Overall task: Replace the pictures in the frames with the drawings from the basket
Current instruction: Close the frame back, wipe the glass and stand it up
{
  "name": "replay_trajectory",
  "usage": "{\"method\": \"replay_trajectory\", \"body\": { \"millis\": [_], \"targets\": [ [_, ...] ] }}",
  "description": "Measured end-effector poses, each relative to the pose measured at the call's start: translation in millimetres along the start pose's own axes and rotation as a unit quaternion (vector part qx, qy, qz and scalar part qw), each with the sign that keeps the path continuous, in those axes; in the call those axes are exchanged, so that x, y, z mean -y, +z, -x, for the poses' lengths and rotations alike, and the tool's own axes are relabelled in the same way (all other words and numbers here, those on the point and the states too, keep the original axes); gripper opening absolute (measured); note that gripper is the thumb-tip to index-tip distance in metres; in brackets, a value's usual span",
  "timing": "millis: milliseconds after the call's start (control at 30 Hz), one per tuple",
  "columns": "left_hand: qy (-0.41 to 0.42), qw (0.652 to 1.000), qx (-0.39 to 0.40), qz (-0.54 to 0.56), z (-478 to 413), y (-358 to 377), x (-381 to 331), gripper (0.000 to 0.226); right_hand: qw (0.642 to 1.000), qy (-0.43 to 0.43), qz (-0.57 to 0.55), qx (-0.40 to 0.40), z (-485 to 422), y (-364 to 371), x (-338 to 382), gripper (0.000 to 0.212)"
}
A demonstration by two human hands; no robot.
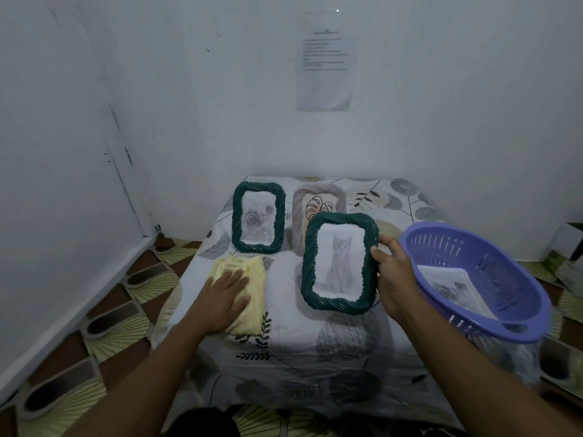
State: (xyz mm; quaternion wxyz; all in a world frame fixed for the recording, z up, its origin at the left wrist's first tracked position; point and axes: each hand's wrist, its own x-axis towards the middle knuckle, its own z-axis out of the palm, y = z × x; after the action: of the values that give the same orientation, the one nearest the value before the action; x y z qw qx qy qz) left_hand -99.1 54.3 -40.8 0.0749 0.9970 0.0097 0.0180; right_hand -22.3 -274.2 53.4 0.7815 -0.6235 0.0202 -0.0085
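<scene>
— Where's the cat frame [339, 263]?
— My right hand [391, 272] has its fingers curled round its right edge, tilted over the tabletop [299, 351].
— The left?
— My left hand [225, 294] lies flat, fingers straight, on the yellow cloth [255, 269]. The drawings [448, 285] sit in the purple basket [473, 247], far right.

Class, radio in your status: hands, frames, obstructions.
Right hand grips cat frame, tilted up. Left hand flat on yellow cloth. Drawing in purple basket. Nothing blocking.
</scene>
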Motion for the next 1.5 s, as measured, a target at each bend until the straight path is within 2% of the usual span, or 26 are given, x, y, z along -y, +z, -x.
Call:
{"method": "replay_trajectory", "body": {
  "millis": [67,133,200,267,367,467,567,633,767,800,933,1067,1167,1233,1300,1333,1400,1433,1500],
  "targets": [
    [-0.003,0.999,-0.025,0.021,-1,-5,-10,0.056,1.000,0.002,0.002,0.002,1,1,1,0.022],
    [0.001,0.990,-0.093,0.105,-3,-13,-31,0.053,1.000,0.001,0.003,0.003,1,0,3,0.021],
    [0.016,0.961,-0.143,0.235,-7,-25,-61,0.048,1.000,0.000,0.003,0.006,1,-2,4,0.020],
    [0.034,0.919,-0.151,0.363,-12,-39,-97,0.041,1.000,0.000,0.009,0.010,1,-4,6,0.020],
    [0.027,0.857,-0.131,0.497,-24,-57,-140,0.028,1.000,0.006,0.003,0.022,3,-10,9,0.021],
    [-0.035,0.776,-0.062,0.627,-35,-67,-162,0.016,0.999,0.011,-0.004,0.041,4,-19,12,0.022],
    [-0.044,0.736,0.007,0.675,-41,-68,-170,0.021,0.997,0.011,0.005,0.079,6,-25,13,0.021],
    [-0.040,0.711,0.019,0.702,-43,-66,-173,0.024,0.996,0.015,0.001,0.090,6,-27,13,0.020],
    [-0.027,0.633,0.027,0.773,-43,-64,-179,0.029,0.992,0.046,-0.025,0.119,1,-31,12,0.022],
    [-0.024,0.627,0.024,0.778,-43,-64,-179,0.029,0.990,0.059,-0.034,0.126,-1,-31,12,0.025],
    [-0.013,0.645,0.014,0.764,-49,-62,-179,0.028,0.987,0.084,0.012,0.137,-11,-32,18,0.034],
    [0.018,0.664,0.022,0.747,-60,-66,-180,0.030,0.988,0.043,0.049,0.138,-28,-35,30,0.035],
    [0.039,0.664,0.021,0.746,-71,-71,-184,0.030,0.989,0.022,0.070,0.132,-40,-35,38,0.043],
    [0.040,0.685,0.015,0.727,-79,-74,-185,0.029,0.989,0.007,0.080,0.126,-49,-36,45,0.041],
    [0.039,0.729,-0.008,0.684,-86,-73,-184,0.027,0.991,-0.021,0.066,0.112,-61,-37,54,0.031],
    [0.045,0.767,-0.031,0.640,-89,-68,-182,0.028,0.993,-0.037,0.046,0.102,-68,-38,59,0.026],
    [0.079,0.870,-0.093,0.478,-95,-52,-176,0.026,0.996,-0.055,0.007,0.074,-82,-39,72,0.024],
    [0.096,0.910,-0.117,0.385,-98,-41,-171,0.022,0.996,-0.058,-0.002,0.062,-89,-38,77,0.024],
    [0.117,0.951,-0.135,0.251,-100,-16,-163,0.021,0.997,-0.061,-0.003,0.044,-104,-38,86,0.024]
  ]
}}
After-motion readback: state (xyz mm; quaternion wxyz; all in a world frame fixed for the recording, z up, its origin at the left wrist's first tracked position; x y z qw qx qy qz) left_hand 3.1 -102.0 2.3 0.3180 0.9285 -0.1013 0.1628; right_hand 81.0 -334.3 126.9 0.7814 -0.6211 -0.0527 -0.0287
